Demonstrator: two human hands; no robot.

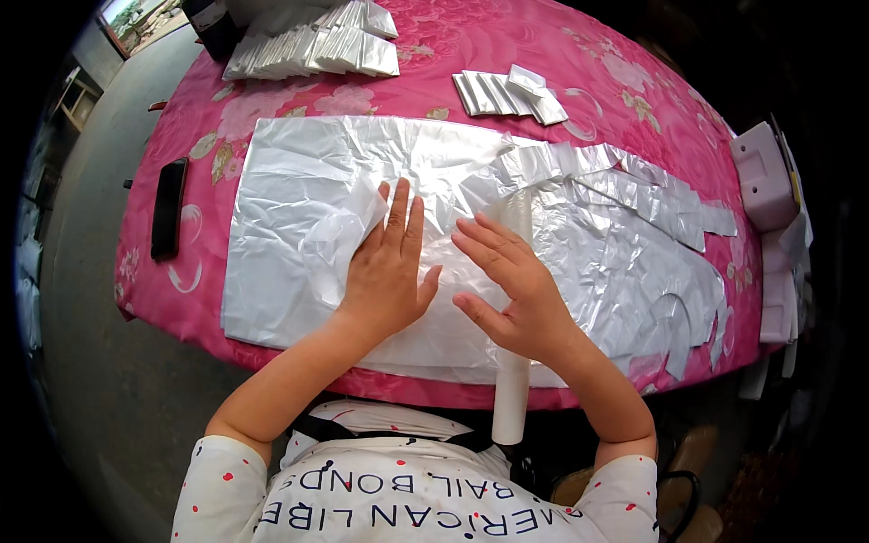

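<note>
Head view: landmark = the white roll (511,403), near end sticking out past the table edge toward the person. L hand (385,271) is just left of the roll, palm down, fingers nearly straight, on or just over a loose crumpled film piece (317,244); not gripping. R hand (516,290) is over the roll, fingers extended, thumb apart; contact w/ roll n/c (can't tell). Flat film stack (262,271) lies under both hands, mostly L of the roll; strip-ended bags (625,281) spread R of it, unfolded.

Progress, my read: folded so far = big rows of packets (312,54), far L beyond the roll, + small batch of packets (502,95), straight beyond it. Left to do, prob.: loose film piece + the unfolded bags R of roll. Approx. count n/c.

Containers: pale pink tub (760,176) well R of roll, contents n/c; dark bottle (213,27) far L beyond it, contents n/c.
</note>
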